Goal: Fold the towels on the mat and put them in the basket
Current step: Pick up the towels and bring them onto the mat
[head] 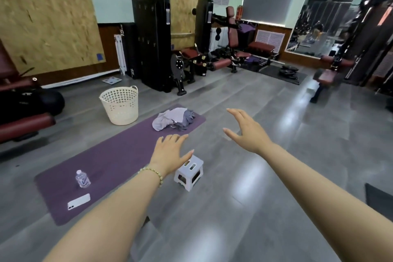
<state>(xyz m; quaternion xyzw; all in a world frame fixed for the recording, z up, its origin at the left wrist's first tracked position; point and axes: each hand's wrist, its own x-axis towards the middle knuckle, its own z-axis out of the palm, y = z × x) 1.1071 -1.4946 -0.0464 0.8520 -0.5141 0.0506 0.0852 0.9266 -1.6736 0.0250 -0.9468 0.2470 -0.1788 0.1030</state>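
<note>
I see towels (pixel 173 120) on far end of mat (pixel 119 155), basket (pixel 120 105) left of them. Near end holds bottle (pixel 82 179) and phone (pixel 78 201); stool (pixel 189 172) right of mat.

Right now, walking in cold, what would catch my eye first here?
Two open hands, the left hand and the right hand, reach forward, holding nothing. Beyond them a purple mat lies on the grey floor with a heap of towels at its far end. A cream basket stands on the floor just beside that end.

Stool (pixel 190 173) top partly hidden behind left hand (pixel 170 152); towels (pixel 173 120) heaped, count unclear.
</note>
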